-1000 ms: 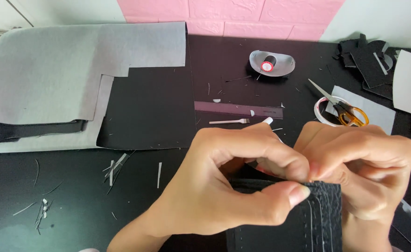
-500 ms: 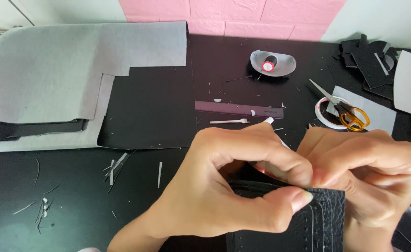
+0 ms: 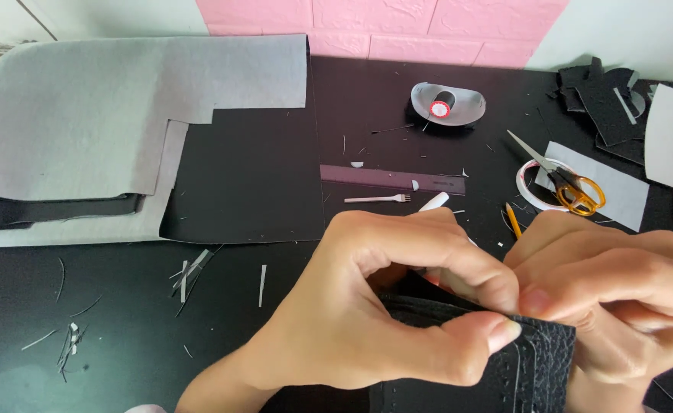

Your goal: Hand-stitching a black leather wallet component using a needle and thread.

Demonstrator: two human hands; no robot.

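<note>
I hold a black leather piece (image 3: 539,367) near the front edge of the worktop, toward its right side. It has a grained surface and rows of small punched holes along its edge. My left hand (image 3: 374,306) is closed on it, thumb on the outer face and fingers curled over the top edge. My right hand (image 3: 619,291) pinches the same edge from the other side, fingers tight together; what is between these fingertips is too small to tell.

I judge that I am in the middle of working on this holed edge, probably joining or folding layers. The next move needs a steady grip and fine control at the holes.

Behind my hands lie a small white fork-shaped tool (image 3: 378,199), a dark ruler (image 3: 390,179) and an orange pencil (image 3: 513,220). Toward the right edge are orange-handled scissors (image 3: 565,180) on a roll of tape (image 3: 533,193). At the back left corner lie grey felt sheets (image 3: 122,107). Thin offcuts (image 3: 191,268) are scattered on the black worktop (image 3: 260,168). Nothing stands between my hands.
</note>
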